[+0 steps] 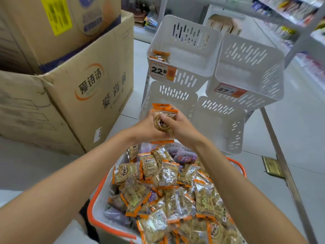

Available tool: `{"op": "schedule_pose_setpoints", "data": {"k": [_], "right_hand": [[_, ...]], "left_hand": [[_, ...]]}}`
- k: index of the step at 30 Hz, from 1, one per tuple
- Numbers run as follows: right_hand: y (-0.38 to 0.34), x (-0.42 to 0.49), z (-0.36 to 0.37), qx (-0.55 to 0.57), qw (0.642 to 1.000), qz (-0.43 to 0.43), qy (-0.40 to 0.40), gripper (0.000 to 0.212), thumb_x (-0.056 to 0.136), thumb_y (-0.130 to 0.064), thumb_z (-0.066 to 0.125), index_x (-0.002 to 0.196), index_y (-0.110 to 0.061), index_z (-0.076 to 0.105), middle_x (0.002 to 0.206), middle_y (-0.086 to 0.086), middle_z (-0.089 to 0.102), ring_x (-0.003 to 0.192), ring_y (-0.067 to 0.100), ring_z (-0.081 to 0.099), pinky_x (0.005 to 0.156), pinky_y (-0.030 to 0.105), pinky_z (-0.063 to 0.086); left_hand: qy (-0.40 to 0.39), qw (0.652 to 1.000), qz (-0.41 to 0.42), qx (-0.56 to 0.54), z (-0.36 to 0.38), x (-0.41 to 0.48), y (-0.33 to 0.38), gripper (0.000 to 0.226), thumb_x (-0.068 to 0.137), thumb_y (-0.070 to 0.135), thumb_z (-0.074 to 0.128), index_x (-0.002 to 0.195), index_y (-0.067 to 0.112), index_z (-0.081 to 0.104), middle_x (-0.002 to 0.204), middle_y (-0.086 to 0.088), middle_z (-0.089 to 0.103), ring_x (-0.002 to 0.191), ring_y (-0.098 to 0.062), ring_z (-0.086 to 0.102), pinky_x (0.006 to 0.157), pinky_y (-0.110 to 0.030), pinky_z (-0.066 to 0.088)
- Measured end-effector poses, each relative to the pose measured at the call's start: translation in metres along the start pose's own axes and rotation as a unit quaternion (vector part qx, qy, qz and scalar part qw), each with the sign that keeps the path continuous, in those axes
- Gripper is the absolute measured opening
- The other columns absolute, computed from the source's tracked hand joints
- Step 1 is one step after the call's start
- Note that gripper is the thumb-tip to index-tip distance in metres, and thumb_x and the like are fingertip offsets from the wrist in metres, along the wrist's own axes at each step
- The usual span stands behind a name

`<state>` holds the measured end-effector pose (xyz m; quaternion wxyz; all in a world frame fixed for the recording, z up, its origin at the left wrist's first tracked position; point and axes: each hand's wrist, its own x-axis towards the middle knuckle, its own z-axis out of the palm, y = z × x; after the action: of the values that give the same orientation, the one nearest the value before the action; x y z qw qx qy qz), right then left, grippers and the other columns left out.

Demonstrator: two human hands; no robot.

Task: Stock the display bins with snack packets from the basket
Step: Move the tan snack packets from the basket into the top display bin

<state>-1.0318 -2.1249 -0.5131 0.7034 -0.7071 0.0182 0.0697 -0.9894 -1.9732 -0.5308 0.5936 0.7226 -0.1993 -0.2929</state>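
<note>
A white basket with an orange rim [98,196] sits below me, heaped with clear snack packets [168,191] edged in orange, plus a few purple ones. Above its far end both hands hold a small stack of orange-edged packets [163,120]. My left hand [146,128] grips the stack from the left and my right hand [177,126] from the right, thumb across the front. Beyond stand white slotted display bins. The upper left bin [186,50] holds one packet [161,56] in its near left corner. The upper right bin [249,67] and the two lower bins [219,120] hold nothing.
Large cardboard boxes [70,85] are stacked at the left, close to the bins. Price tags reading 22.8 [162,72] and 27.6 [230,90] hang on the upper bins. A metal rack leg [281,155] runs down the right. Stocked shelves [290,13] line the aisle behind.
</note>
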Motion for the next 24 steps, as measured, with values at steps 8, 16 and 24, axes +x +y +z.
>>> {"op": "schedule_pose_setpoints", "data": {"k": [8, 16, 24], "right_hand": [[-0.089, 0.073, -0.047, -0.143, 0.988, -0.016, -0.051, 0.032, 0.083, -0.016, 0.077, 0.112, -0.025, 0.066, 0.095, -0.006, 0.073, 0.077, 0.004, 0.063, 0.065, 0.023, 0.046], [-0.142, 0.182, -0.096, -0.136, 0.956, -0.177, 0.192, 0.019, 0.087, -0.003, 0.069, 0.096, -0.019, 0.062, 0.09, 0.001, 0.071, 0.089, 0.019, 0.07, 0.077, 0.036, 0.061], [-0.102, 0.302, -0.115, -0.277, 0.929, -0.139, 0.205, 0.034, 0.083, -0.005, 0.073, 0.115, -0.006, 0.062, 0.109, 0.01, 0.067, 0.104, 0.027, 0.064, 0.091, 0.037, 0.053]], "left_hand": [[-0.043, 0.993, 0.062, 0.087, -0.063, 0.068, 0.081, 0.055, 0.081, -0.006, 0.074, 0.128, 0.017, 0.059, 0.119, -0.01, 0.068, 0.111, -0.023, 0.066, 0.094, -0.038, 0.056], [0.197, 0.935, 0.096, 0.278, -0.112, 0.177, 0.124, 0.122, 0.062, 0.051, 0.089, 0.156, 0.031, 0.012, 0.162, -0.006, 0.012, 0.149, -0.028, 0.015, 0.121, -0.048, 0.02], [0.154, 0.952, 0.126, 0.233, -0.156, 0.23, 0.085, 0.111, 0.061, 0.052, 0.088, 0.147, 0.038, 0.02, 0.14, 0.031, 0.045, 0.119, 0.008, 0.048, 0.095, -0.015, 0.04]]}}
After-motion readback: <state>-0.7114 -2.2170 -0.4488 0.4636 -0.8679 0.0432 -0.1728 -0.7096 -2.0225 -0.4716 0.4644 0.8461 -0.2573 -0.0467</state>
